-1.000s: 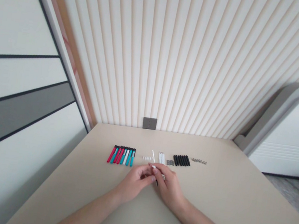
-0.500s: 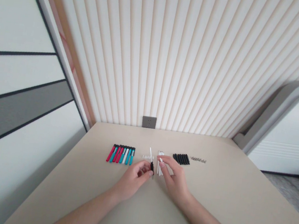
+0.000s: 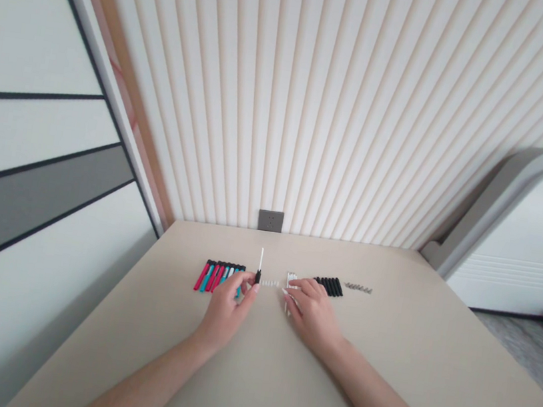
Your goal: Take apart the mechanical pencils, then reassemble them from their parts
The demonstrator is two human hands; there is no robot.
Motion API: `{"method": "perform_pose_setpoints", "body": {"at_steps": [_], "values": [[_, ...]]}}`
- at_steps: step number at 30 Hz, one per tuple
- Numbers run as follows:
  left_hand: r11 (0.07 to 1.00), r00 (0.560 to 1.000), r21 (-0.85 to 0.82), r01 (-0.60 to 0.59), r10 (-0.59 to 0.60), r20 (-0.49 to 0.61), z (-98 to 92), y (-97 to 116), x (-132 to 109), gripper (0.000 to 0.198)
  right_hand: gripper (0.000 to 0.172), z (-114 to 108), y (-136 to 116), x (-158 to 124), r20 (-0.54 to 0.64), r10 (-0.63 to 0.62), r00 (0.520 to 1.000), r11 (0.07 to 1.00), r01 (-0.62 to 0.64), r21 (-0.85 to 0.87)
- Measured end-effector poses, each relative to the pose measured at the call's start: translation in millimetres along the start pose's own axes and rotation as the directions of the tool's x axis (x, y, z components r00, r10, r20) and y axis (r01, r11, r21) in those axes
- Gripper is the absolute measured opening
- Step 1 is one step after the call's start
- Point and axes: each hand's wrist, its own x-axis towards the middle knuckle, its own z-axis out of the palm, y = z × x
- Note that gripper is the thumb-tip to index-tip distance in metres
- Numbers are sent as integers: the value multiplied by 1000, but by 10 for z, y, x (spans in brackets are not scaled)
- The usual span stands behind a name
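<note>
My left hand [image 3: 226,301] is closed around a thin white stick with a black end [image 3: 259,266], held upright just right of a row of red, teal and white pens [image 3: 217,275]. Part of that row is hidden behind the hand. My right hand [image 3: 311,311] lies over a small bunch of white tubes [image 3: 289,280], fingertips bent down on them; whether it grips one I cannot make out. Between the hands lie several tiny white pieces [image 3: 269,284]. A row of black pen parts [image 3: 329,286] lies right of my right hand.
Several small grey metal bits [image 3: 358,288] lie at the far right of the line. All rest on a beige table [image 3: 382,354] against a ribbed wall with a grey socket [image 3: 270,220]. A white cabinet stands at right.
My left hand carried the white stick with the black end leftward and further back, up to the coloured pens. My right hand separated from it and settled on the white tubes.
</note>
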Motion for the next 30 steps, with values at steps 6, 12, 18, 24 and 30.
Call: {"method": "perform_pose_setpoints", "body": {"at_steps": [6,12,18,24,30], "values": [[1000,1000,14,-20,20,4,18,-12,-7,16,20,74,-89,-10,79,-65,995,997,68,-36],[999,999,12,-30,30,25,44,-19,-26,14,22,85,-123,0,106,-69,992,996,73,-43],[999,999,17,-46,45,21,43,2,-20,14,19,122,-178,31,133,-129,983,985,142,-94],[999,999,18,-46,46,1,34,12,-18,13,17,123,-216,30,133,-151,980,983,163,-89],[999,999,-1,-47,47,2,27,11,-15,15,22,154,-23,38,47,46,998,988,-52,145]]}}
